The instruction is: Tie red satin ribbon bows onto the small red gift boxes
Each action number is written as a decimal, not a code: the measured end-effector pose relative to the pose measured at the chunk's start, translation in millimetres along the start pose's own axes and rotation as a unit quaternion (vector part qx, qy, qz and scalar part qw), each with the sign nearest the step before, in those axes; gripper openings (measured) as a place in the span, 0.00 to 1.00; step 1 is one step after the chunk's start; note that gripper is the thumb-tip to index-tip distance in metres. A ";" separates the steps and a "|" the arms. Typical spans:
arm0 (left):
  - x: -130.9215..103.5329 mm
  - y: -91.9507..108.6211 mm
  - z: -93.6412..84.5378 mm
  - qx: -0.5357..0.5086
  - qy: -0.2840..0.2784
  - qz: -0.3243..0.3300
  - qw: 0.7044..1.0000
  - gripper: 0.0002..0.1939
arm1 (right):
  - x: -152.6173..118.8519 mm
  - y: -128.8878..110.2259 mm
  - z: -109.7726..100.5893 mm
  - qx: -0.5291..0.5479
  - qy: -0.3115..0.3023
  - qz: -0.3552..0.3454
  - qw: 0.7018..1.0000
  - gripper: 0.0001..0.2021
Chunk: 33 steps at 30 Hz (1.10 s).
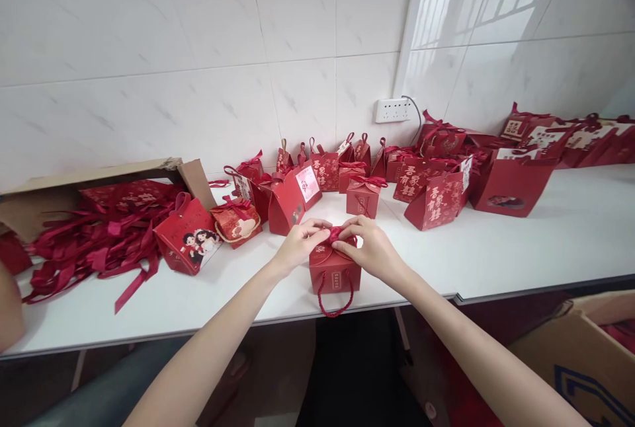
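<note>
A small red gift box (325,275) stands at the front edge of the white table, its rope handle hanging over the edge. On top of it is a dark red ribbon bow (335,234). My left hand (301,242) pinches the bow's left side between thumb and fingers. From the other side my right hand (364,243) pinches the bow's right loop, thumb and forefinger closed. Just behind my hands stand a similar bow-tied red box (362,201) and a taller red box (286,202).
An open cardboard carton (198,179) on the left spills a heap of red ribbons (99,242). A couple-printed box (188,242) and a gold-red box (238,225) stand beside it. Many red boxes line the wall below a power strip (395,110). Another carton (540,341) is at lower right.
</note>
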<state>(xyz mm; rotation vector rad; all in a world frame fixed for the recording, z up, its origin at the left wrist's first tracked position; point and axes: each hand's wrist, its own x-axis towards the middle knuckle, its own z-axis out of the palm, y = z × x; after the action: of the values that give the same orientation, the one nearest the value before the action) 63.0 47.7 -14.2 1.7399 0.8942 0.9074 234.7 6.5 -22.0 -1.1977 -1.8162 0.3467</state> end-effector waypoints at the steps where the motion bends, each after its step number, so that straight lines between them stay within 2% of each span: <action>1: -0.3 0.8 0.3 0.011 0.000 0.006 1.000 0.14 | 0.2 -0.6 0.7 0.006 -0.005 0.005 1.000 0.03; 6: -3.8 4.8 -0.7 0.098 0.029 0.028 0.994 0.16 | 3.9 -1.7 -3.4 -0.024 -0.031 0.022 0.999 0.04; 12: -14.1 2.8 -4.9 0.187 0.108 0.043 0.975 0.10 | 8.3 -2.6 -26.9 -0.104 -0.103 -0.009 0.989 0.06; 19: -29.8 9.1 -4.2 0.275 0.131 0.031 0.952 0.08 | 15.9 -8.4 -45.2 -0.203 -0.176 -0.047 0.962 0.08; 23: -37.0 9.5 -3.4 0.286 0.145 0.005 0.947 0.08 | 19.7 -3.1 -52.3 -0.253 -0.189 -0.060 0.947 0.05; 26: -39.2 5.2 -1.2 0.253 0.152 0.001 0.955 0.09 | 25.4 -2.7 -57.9 -0.247 -0.200 -0.052 0.947 0.05; 30: -39.2 2.4 4.3 0.217 0.160 0.008 0.963 0.11 | 40.3 -14.6 -50.7 -0.206 -0.147 -0.041 0.967 0.12; 33: -38.7 3.5 8.5 0.200 0.165 0.004 0.966 0.11 | 53.2 -22.2 -30.5 -0.180 -0.186 -0.040 0.965 0.14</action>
<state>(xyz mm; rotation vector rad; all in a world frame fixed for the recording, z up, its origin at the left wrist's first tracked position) 53.3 9.7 -20.3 1.9616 1.3665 1.0992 239.6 33.3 37.3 -1.3667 -2.3220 0.2078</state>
